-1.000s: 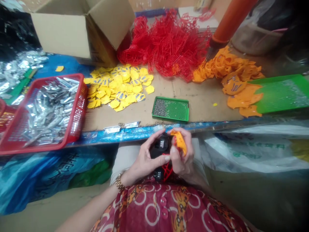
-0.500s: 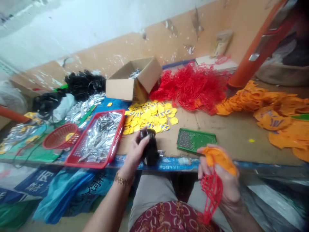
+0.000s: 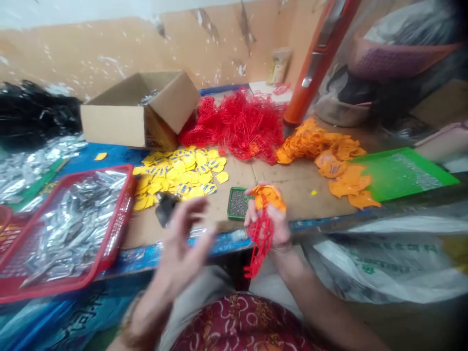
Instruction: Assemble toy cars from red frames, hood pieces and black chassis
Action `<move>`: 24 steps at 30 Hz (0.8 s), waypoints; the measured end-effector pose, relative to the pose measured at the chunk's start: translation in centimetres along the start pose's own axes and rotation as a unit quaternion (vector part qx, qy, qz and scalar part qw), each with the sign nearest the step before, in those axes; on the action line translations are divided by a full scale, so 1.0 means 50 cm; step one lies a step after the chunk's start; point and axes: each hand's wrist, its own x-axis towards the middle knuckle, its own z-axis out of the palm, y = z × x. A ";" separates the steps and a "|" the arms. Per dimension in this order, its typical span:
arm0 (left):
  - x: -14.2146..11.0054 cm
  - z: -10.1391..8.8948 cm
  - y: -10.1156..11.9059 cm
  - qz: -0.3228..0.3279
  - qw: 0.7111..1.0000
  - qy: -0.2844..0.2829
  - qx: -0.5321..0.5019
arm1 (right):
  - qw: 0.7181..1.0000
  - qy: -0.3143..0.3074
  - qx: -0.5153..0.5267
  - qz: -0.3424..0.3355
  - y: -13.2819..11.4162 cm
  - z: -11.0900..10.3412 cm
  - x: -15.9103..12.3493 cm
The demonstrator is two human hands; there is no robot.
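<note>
My right hand (image 3: 280,224) is closed on an orange, cap-like fabric or plastic piece (image 3: 269,196) and a red plastic net (image 3: 261,239) that hangs down below it. My left hand (image 3: 183,239) is blurred, its fingers apart, and I see nothing in it. Behind its fingers a black object (image 3: 166,207), whose kind I cannot make out, rests on the table beside the yellow pieces (image 3: 183,168). Just beyond my right hand lies a small green tray (image 3: 231,207) of tiny grey bits, partly covered by that hand.
At the left stands a red basket (image 3: 127,195) of silvery packets. A cardboard box (image 3: 113,124), a heap of red nets (image 3: 241,124) and orange pieces (image 3: 310,141) lie further back. An orange post (image 3: 303,92) rises from the table. A green sheet (image 3: 395,180) lies at the right.
My left hand has let go of the black object, which now lies on the table, and has come away from it. My view has turned right. My right hand still holds the orange piece and net.
</note>
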 end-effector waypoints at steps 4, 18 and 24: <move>-0.019 0.148 0.058 -0.103 0.969 -0.113 -0.193 | 0.980 0.011 -0.172 -0.102 0.008 0.009 -0.012; -0.012 0.163 0.050 0.061 0.997 -0.031 -0.042 | 0.928 0.114 -0.327 -0.137 -0.001 -0.040 -0.028; -0.019 0.166 0.051 0.091 0.994 -0.053 -0.007 | 0.947 -0.077 -0.289 -0.121 -0.013 -0.059 -0.037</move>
